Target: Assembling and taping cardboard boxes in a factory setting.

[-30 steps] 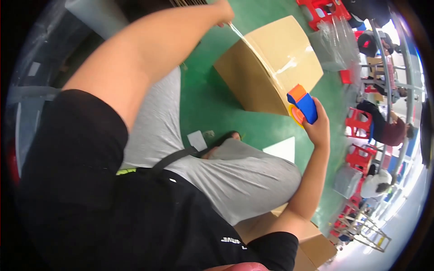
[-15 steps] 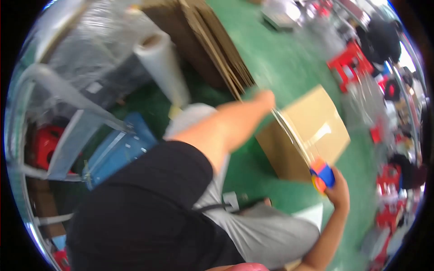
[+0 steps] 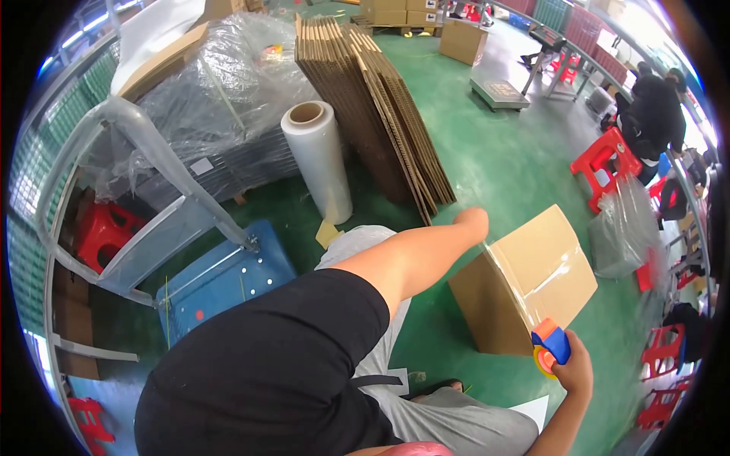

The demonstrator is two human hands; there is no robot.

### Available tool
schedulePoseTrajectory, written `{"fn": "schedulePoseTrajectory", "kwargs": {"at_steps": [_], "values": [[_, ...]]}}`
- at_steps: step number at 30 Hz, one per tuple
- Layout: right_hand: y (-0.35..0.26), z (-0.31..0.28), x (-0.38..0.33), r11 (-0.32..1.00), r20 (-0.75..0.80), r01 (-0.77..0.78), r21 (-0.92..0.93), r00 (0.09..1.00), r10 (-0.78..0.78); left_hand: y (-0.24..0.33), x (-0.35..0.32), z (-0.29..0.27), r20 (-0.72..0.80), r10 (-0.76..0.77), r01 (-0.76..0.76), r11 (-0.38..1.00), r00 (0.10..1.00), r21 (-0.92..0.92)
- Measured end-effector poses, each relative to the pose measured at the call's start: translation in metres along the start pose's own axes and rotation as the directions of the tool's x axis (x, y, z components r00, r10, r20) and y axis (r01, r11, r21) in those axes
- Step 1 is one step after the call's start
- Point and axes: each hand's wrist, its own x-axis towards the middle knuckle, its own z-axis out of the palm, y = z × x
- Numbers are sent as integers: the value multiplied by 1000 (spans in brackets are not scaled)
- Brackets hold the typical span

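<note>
A brown cardboard box stands on the floor in front of me, with shiny clear tape across its top. My right hand grips a blue and orange tape dispenser at the box's near right corner. From it a strip of clear packing tape runs along the box's top edge to the far left corner. There my left hand is closed at the strip's other end; its fingertips are hidden from view.
Left of the box lean several flattened cartons, beside an upright roll of stretch film. A blue platform trolley stands at my left. Red stools, a floor scale and a person in black are to the right.
The view has shifted and sharpened, so the scene sits lower in the picture. Both hands keep their places at the box, with the tape strip still between them.
</note>
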Motion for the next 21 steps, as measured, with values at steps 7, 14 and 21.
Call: {"fn": "schedulePoseTrajectory", "kwargs": {"at_steps": [7,14,21], "values": [[0,15,10,989,-30,86,-118,996,-90,-45,35,32,65,211,-220,938,975,267],[15,6,-10,998,-6,-6,-68,1000,5,-1,13,-2,272,38,9,985,961,-171],[13,0,-3,995,-24,89,46,996,-88,-16,32,-13,319,469,-563,611,824,557]]}}
